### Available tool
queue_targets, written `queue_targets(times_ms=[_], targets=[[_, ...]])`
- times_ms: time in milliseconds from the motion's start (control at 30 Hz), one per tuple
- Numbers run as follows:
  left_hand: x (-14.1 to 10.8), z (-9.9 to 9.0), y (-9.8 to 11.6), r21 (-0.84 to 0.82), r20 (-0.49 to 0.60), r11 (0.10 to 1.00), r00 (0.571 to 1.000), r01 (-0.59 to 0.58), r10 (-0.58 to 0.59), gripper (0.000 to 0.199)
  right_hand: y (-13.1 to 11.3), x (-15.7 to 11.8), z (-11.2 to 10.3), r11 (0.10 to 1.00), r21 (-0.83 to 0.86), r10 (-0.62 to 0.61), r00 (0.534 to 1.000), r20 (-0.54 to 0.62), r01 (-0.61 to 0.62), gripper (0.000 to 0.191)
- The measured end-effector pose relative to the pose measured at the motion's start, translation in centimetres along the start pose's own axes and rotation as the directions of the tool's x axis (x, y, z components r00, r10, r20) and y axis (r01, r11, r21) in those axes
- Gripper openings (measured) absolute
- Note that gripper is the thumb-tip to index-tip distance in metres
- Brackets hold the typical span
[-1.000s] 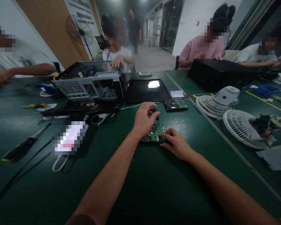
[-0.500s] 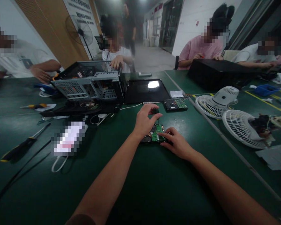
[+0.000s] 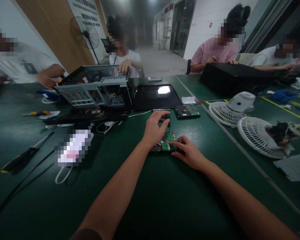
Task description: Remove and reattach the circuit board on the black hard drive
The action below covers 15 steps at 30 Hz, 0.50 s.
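A hard drive (image 3: 157, 148) lies on the green table with its green circuit board (image 3: 169, 137) facing up. My left hand (image 3: 156, 128) is closed on the dark handle of a small screwdriver (image 3: 168, 120), held upright with its shaft down on the far part of the board. The tip is too small to make out. My right hand (image 3: 188, 151) rests at the drive's right side with fingers stretched out, the index finger touching the board. Beyond my hands sits a second hard drive (image 3: 187, 112), and a few tiny bright bits, perhaps screws, lie near it.
An opened computer case (image 3: 90, 95) stands at the back left, beside a black panel (image 3: 157, 96). To the left lie a phone (image 3: 75, 148) and a larger screwdriver (image 3: 27, 154). White fan parts (image 3: 260, 136) stand at the right. Several people sit across the table.
My left fingers have loosened slightly around the screwdriver handle, showing more of it. My right hand and the drive stay put. A standing person in the background is now mostly out of sight.
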<state>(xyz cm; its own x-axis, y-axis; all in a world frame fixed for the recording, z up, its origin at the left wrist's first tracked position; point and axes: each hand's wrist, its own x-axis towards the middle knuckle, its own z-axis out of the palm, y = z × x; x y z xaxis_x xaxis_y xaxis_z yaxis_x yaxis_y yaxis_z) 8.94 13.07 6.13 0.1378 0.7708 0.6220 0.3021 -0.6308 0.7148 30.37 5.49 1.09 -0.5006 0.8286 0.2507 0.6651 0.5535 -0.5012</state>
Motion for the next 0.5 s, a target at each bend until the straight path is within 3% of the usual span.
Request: queue_targets(times_ms=[200, 367, 500], targets=[[0.08, -0.06, 0.58, -0.058, 0.024, 0.998, 1.000, 0.013, -0.011, 0.015, -0.14, 0.01, -0.10, 1.000, 0.003, -0.009, 1.000, 0.004, 0.009, 0.045], [0.04, -0.08, 0.43, -0.112, 0.017, 0.992, 0.998, 0.054, -0.053, 0.025, -0.12, 0.02, -0.07, 1.000, -0.006, 0.003, 1.000, 0.006, -0.003, 0.044], [-0.09, 0.07, 0.30, -0.076, 0.019, 0.996, 0.999, 0.043, -0.042, 0.019, -0.09, 0.05, -0.06, 1.000, -0.009, 0.004, 1.000, 0.015, -0.004, 0.044]])
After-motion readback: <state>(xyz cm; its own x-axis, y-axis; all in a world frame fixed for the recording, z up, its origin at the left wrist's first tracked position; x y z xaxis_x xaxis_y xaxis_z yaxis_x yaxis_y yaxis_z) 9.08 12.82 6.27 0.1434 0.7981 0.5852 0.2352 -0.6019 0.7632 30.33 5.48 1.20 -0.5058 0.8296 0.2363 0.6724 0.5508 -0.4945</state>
